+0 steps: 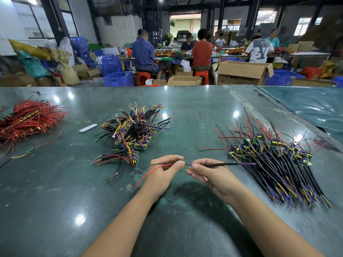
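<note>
Above the green table [55, 191], both my hands hold one small wired circuit board [183, 164]. My left hand [163, 175] pinches the board's left side, where a red wire [148, 174] and a thin black wire trail down to the left. My right hand [209, 175] pinches the wires just right of the board, and a black sleeved cable [232, 164] runs out from it to the right. The board itself is mostly hidden by my fingertips.
A tangled heap of wired boards [135, 127] lies ahead, with a smaller cluster [124, 158] near my left hand. A laid-out row of boards with long black cables [278, 164] lies right. Red wires [24, 121] pile at far left. A white slip [88, 127] lies between. People sit at benches beyond.
</note>
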`<state>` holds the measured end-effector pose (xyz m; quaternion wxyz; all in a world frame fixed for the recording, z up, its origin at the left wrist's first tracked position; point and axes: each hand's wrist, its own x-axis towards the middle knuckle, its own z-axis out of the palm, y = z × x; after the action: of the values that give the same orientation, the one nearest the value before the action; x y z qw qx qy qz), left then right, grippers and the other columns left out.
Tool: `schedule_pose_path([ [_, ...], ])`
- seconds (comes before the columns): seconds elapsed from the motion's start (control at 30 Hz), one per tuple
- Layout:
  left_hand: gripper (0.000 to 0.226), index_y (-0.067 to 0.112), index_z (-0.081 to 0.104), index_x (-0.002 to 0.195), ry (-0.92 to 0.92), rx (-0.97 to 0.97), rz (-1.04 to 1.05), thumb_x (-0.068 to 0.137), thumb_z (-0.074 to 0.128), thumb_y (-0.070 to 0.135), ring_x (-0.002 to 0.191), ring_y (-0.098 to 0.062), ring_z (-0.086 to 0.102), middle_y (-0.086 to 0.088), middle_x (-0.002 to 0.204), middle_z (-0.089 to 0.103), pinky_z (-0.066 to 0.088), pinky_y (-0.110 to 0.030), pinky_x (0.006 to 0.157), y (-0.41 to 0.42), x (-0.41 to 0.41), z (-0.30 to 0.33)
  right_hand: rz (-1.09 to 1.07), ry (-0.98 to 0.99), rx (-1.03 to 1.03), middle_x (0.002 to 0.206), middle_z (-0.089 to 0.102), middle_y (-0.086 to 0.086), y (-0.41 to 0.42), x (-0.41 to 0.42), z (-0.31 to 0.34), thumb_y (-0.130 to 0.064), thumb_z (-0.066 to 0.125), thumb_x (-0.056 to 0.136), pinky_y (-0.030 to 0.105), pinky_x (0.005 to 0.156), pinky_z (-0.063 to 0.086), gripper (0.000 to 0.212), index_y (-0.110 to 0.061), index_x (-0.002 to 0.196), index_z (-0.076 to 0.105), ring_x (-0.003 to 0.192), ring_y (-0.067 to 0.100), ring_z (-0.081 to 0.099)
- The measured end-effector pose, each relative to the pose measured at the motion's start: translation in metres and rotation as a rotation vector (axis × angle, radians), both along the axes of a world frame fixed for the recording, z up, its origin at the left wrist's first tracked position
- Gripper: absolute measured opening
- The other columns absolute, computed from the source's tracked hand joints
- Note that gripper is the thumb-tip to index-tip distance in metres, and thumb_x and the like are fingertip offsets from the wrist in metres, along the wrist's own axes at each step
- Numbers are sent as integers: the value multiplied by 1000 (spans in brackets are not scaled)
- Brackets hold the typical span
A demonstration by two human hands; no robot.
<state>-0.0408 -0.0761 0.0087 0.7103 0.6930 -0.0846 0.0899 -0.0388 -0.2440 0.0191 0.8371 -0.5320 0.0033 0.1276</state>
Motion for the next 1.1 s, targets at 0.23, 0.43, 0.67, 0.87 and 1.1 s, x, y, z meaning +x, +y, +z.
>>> schedule_pose_path([
  [0.23, 11, 3, 67, 91, 156, -372, -121, 82, 62, 6, 74, -18, 69, -12, 79, 70, 55, -22, 68, -4, 2, -4, -25, -9, 80, 75, 71, 15, 0, 2, 1, 14, 60, 78, 19, 60, 56, 14, 2, 84, 60, 72, 24, 72],
  [0.43, 13, 7, 66, 91, 256, -424, -218, 90, 53, 5, 77, -19, 70, -10, 78, 68, 55, -22, 68, -3, 3, -4, -45, -31, 27, 73, 70, 16, -1, 2, -2, 14, 61, 78, 20, 62, 56, 15, 0, 81, 58, 70, 22, 72],
  [0.67, 13, 7, 63, 85, 203, -283, -160, 84, 62, -6, 67, -14, 68, -8, 73, 69, 53, -19, 63, -5, 2, -5, -60, -98, 11, 73, 69, 17, 2, 0, -2, 15, 61, 79, 21, 64, 56, 15, 0, 80, 57, 71, 22, 71],
  [0.87, 25, 14, 66, 72, 166, -217, -74, 75, 68, -11, 64, -16, 62, -14, 73, 63, 53, -21, 67, -10, 3, -8, -127, 11, 77, 74, 67, 18, 6, 0, -4, 15, 57, 83, 20, 59, 56, 11, 4, 83, 56, 65, 22, 71],
  [1.1, 23, 10, 58, 74, 155, -326, -68, 80, 61, -12, 54, -11, 54, -6, 64, 58, 49, -18, 57, -12, 4, -5, -85, -3, 197, 72, 68, 14, 8, 1, -2, 10, 63, 76, 20, 61, 56, 13, 0, 82, 57, 69, 22, 72],
])
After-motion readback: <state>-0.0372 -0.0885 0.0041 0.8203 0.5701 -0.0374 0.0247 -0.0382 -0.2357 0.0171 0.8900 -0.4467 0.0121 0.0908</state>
